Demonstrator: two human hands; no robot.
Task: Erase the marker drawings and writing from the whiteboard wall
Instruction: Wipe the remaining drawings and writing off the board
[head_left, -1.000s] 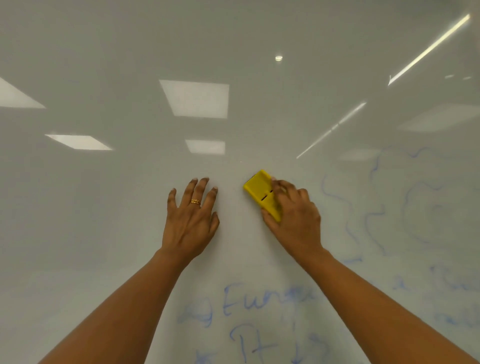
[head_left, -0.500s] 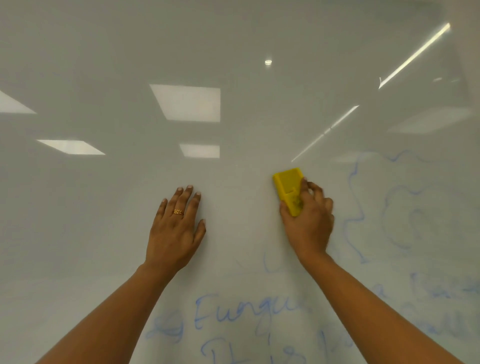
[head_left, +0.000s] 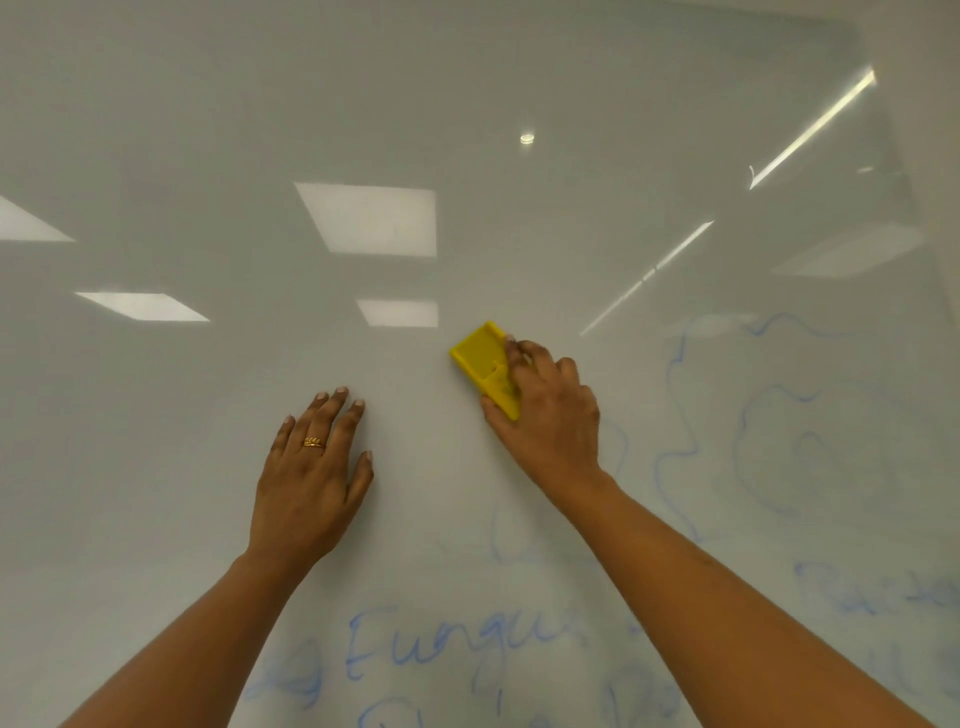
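A: Right hand (head_left: 550, 415)?
B: Grips yellow eraser (head_left: 485, 364), pressed to whiteboard wall (head_left: 208, 130).
A: Left hand (head_left: 311, 483)?
B: Flat on board, fingers straight.
A: Markings?
B: Blue writing (head_left: 457, 644) below; blue drawings (head_left: 779, 415) right.

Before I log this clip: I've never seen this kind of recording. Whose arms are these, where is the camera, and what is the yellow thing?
There is no machine here. These are a person's two bare arms, filmed by one wide-angle camera worn on their head and facing a whiteboard wall. The left hand lies flat on the board with straight fingers and a ring on one of them. The right hand has its grip on a yellow eraser, held against the board. Blue marker is still to be erased: a word that reads like "Fungus" below the hands, fainter writing near it, and wavy outlines to the right. The bright patches are ceiling lights reflected in the glossy surface.
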